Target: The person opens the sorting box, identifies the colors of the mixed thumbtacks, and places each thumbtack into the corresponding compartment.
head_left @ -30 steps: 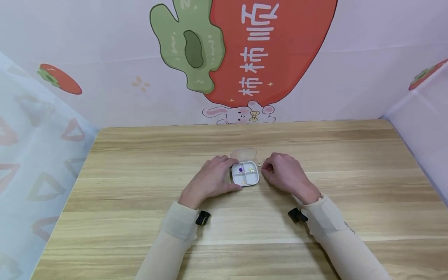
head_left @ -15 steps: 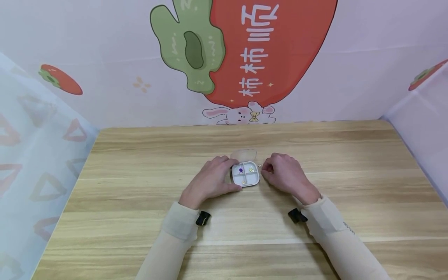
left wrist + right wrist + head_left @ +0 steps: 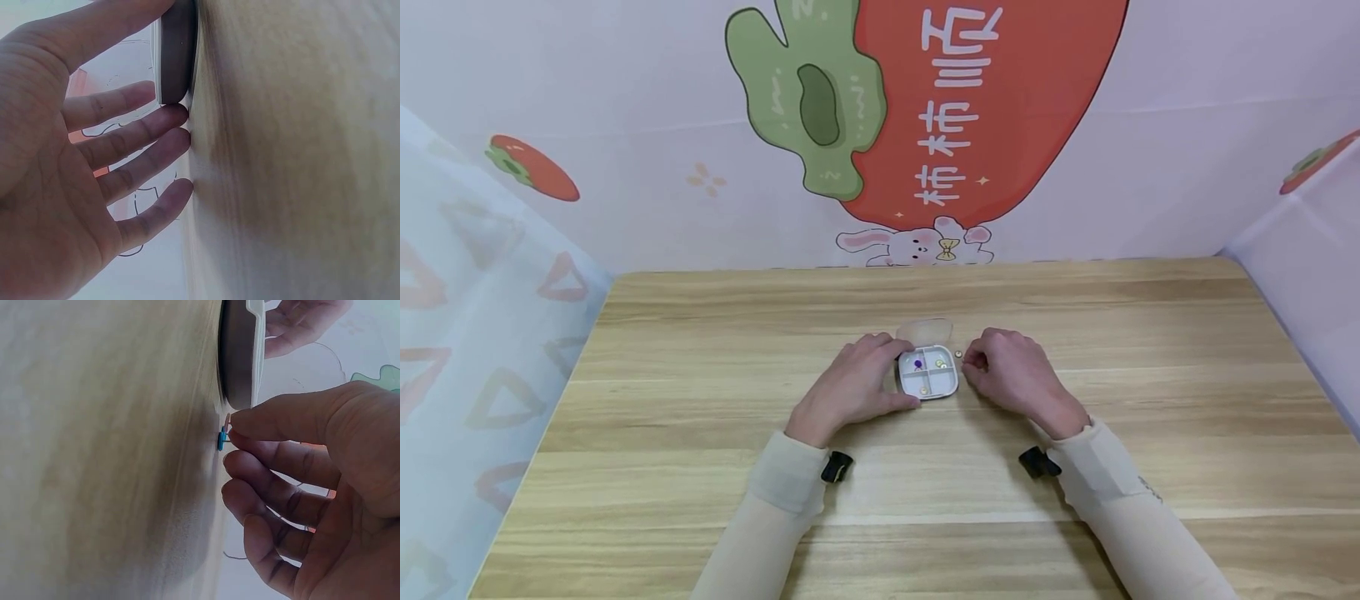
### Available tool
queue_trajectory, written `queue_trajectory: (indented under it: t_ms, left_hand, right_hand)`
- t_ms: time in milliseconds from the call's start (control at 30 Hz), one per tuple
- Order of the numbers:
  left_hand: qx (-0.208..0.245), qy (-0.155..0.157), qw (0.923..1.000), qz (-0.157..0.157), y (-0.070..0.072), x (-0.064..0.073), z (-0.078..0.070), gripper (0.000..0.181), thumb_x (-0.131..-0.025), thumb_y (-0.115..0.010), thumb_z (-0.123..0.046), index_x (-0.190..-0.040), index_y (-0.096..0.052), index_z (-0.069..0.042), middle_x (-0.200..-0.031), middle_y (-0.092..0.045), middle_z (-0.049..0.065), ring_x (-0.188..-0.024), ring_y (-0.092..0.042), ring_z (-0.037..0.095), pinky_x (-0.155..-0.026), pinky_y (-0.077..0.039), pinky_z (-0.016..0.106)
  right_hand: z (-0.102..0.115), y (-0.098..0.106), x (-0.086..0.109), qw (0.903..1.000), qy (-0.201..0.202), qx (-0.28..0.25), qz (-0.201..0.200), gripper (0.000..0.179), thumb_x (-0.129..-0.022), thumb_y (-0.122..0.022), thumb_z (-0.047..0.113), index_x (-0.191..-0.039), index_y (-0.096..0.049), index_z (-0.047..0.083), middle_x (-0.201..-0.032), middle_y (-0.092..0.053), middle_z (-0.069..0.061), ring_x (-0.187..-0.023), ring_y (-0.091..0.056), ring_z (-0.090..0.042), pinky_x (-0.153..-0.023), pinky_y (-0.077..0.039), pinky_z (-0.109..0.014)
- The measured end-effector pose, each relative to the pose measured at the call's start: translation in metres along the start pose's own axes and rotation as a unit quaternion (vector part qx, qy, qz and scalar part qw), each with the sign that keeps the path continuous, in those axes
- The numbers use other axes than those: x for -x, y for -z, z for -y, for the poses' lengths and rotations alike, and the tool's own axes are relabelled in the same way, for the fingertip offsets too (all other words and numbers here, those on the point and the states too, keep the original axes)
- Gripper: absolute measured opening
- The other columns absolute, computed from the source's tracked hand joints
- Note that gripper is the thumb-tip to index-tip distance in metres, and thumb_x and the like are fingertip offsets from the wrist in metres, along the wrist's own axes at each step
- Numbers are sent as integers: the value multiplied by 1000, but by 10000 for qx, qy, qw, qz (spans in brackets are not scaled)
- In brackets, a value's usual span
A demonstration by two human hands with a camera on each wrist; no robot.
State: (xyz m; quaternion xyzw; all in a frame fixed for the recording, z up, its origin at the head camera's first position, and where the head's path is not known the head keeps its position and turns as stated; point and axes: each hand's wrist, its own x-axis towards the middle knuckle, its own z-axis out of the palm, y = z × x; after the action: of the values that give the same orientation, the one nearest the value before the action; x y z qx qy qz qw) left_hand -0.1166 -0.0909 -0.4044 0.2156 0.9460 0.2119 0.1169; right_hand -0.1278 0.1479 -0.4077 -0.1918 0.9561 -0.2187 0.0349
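Observation:
My left hand (image 3: 853, 382) holds a small white four-compartment pill box (image 3: 939, 385), index finger at its back left corner and thumb at the front edge. In the left wrist view the box's dark side (image 3: 178, 53) shows by the thumb, the other fingers spread on the table. Its clear lid (image 3: 925, 333) lies open behind. Purple and yellowish bits lie in the compartments. Right of the box, my right hand (image 3: 1011, 371) pinches thumb and index finger together by a pinkish stud (image 3: 228, 420) with a thin pin. A teal stud (image 3: 220, 440) sits against it, its pin toward the index fingertip.
A small round gold-coloured piece (image 3: 958, 354) lies beside the box's right edge, close to the right fingertips. The wood-grain table (image 3: 925, 517) ends at a printed cloth backdrop (image 3: 647, 192) at the back, with cloth along both sides.
Both hands and the box stay in place on the table. Only the whole head view has shifted very slightly.

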Motion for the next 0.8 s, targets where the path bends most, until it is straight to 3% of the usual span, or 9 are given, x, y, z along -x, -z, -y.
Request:
queue_trajectory:
  t_ms: [400,600,800]
  left_hand:
    - [44,53,10000,32,1,1,-1,71,-80,-85,-47,-138,-61,-13,-130,-61,5,-115,-54,21,-104,-42,44]
    - [20,19,10000,12,1,0,-1,71,-80,-85,-47,-138,-61,-13,-130,-61,5,-115,-54,21,-104,-42,44]
    - [2,-5,10000,-9,1,0,-1,71,-80,-86,-47,-137,-61,-13,-129,-61,5,-114,-54,21,-103,-42,44]
  right_hand:
    - [-1,5,1,9995,78,-285,-144,5,-86,-75,11,-81,-76,12,-74,-61,3,-67,-55,-14,-64,-47,-33]
    - [-2,10,1,9946,126,-1032,-59,4,-88,-77,11,-84,-76,10,-76,-63,3,-69,-57,-14,-65,-48,-33]
    - [-3,12,1,9801,-7,-1974,191,4,-91,-74,9,-88,-77,8,-82,-68,0,-74,-58,-18,-68,-50,-32]
